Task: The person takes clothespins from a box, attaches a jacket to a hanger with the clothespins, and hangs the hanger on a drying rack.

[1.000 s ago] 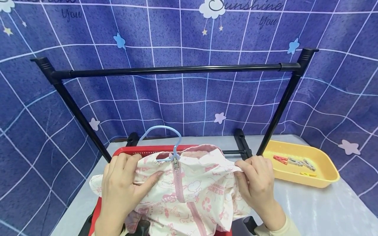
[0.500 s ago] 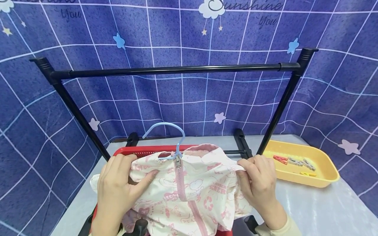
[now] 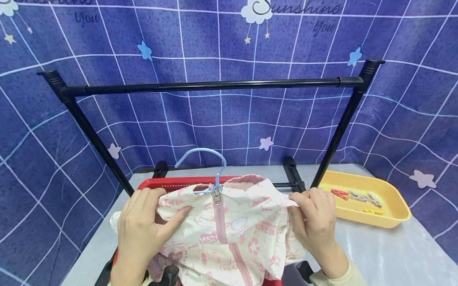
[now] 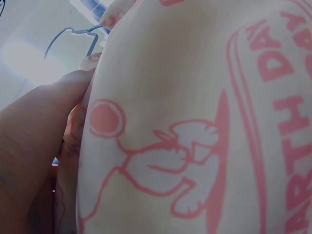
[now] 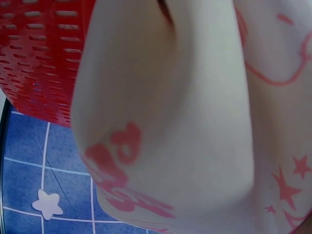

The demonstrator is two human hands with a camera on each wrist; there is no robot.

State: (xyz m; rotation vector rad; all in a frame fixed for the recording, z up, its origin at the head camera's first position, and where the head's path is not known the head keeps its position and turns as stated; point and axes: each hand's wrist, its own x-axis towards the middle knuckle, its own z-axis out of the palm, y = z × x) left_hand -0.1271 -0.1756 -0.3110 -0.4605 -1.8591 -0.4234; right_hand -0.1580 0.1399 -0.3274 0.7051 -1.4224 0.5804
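A white zip-up jacket (image 3: 247, 222) with pink prints and a pink zipper hangs between my two hands in the head view. Out of its collar rises the hook of a light blue hanger (image 3: 222, 167); the hanger's body is mostly hidden in the cloth. My left hand (image 3: 143, 226) grips the left shoulder, thumb across the front and fingers over the top. At the other shoulder, my right hand (image 3: 316, 222) pinches the fabric's edge. Printed cloth (image 4: 161, 122) fills most of the left wrist view, and a drooping fold (image 5: 170, 112) fills much of the right wrist view.
Behind the jacket is a red perforated basket (image 3: 154, 182). A black rack with a horizontal bar (image 3: 214, 85) stands over the table (image 3: 358, 254). To the right sits a yellow tray (image 3: 390, 198) holding several clothespins (image 3: 358, 195). A blue grid-patterned curtain (image 3: 229, 131) hangs behind.
The jacket and hanger hook have shifted slightly right, with the hook turning a little. My left hand has slid slightly left, and my right hand slightly right, both still holding the shoulders.
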